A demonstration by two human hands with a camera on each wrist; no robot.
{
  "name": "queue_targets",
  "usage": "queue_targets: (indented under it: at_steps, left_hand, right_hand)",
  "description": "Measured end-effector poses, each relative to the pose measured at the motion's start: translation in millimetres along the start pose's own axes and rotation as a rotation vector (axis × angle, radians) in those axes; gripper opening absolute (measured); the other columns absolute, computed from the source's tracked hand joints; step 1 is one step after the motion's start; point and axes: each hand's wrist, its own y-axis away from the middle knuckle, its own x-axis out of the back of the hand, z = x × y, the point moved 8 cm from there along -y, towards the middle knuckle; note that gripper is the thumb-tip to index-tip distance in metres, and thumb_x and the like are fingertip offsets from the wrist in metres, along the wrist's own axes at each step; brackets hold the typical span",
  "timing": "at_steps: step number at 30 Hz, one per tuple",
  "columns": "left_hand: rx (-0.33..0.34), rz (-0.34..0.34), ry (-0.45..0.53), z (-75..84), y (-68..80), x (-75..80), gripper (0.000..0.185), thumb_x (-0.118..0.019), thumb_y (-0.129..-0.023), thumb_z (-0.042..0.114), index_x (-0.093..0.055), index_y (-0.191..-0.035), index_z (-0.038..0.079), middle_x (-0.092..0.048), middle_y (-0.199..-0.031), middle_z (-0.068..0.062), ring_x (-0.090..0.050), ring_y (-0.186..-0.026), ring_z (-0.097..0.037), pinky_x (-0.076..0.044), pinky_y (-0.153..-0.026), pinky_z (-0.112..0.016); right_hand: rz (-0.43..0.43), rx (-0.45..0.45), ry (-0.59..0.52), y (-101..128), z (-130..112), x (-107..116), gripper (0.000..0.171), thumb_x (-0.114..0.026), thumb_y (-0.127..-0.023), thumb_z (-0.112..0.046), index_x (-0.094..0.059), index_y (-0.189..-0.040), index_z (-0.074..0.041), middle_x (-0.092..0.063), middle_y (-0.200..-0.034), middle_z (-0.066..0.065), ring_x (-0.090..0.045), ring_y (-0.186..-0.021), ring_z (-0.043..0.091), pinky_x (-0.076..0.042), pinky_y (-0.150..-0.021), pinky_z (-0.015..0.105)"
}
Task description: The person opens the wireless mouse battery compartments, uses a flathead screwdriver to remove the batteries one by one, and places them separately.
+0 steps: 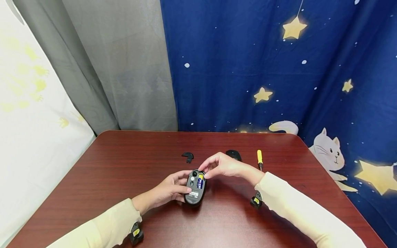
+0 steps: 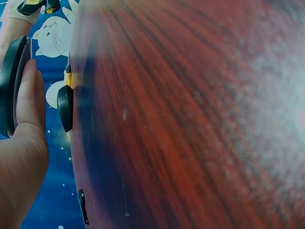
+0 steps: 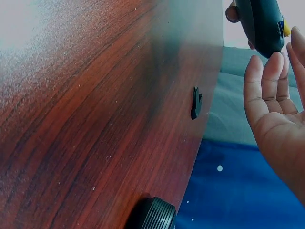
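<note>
- My left hand (image 1: 170, 190) grips a rounded black mouse (image 1: 195, 189), thumb laid across its flat grey underside, fingers behind its curved shell.
- The mouse is held up clear of the desk (image 1: 139, 158), underside facing me, showing a pale printed label and a small dark round recess.
- A smooth cylindrical battery (image 1: 200, 182), blue with a yellow end, sits in its open slot.
- My right hand (image 1: 225, 167) reaches over with thumb and forefinger at the battery's yellow end; I can't tell whether they pinch it or only touch there, as the mouse hides part of it.
- Beyond, on the glossy, red-brown wood grain, lies a thin black curved cover (image 1: 187, 156) with a narrow tab.
- Farther right rest a domed black second mouse (image 1: 233, 155), its side ribbed, and a screwdriver (image 1: 259, 157) with a slim yellow handle.
</note>
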Motion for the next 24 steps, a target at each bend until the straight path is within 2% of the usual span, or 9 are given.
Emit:
queue_targets:
  at_steps: [16,24]
  left_hand:
    - [0.021,-0.006,-0.011,-1.2,0.6,-1.0,0.067,-0.065,-0.088,0.000,-0.031,-0.145,-0.002,-0.060,-0.124,-0.021,-0.067,-0.088,-0.024,-0.057,-0.065,-0.032]
    - [0.029,-0.002,-0.010,-2.5,0.9,-0.2,0.067,-0.065,-0.088,0.000,-0.030,-0.145,-0.003,-0.060,-0.123,-0.021,-0.067,-0.088,-0.024,-0.057,-0.066,-0.033]
  right_hand:
    - [-0.062,0.068,0.115,-4.1,0.0,-5.4,0.029,-0.078,-0.078,0.000,-0.072,-0.107,0.001,-0.062,-0.081,0.002,-0.055,-0.072,0.013,-0.046,-0.060,0.022]
    - [-0.066,0.074,0.174,-6.4,-1.0,-7.1,0.026,-0.079,-0.078,-0.003,-0.074,-0.103,-0.001,-0.066,-0.088,0.002,-0.057,-0.077,0.013,-0.050,-0.065,0.025]
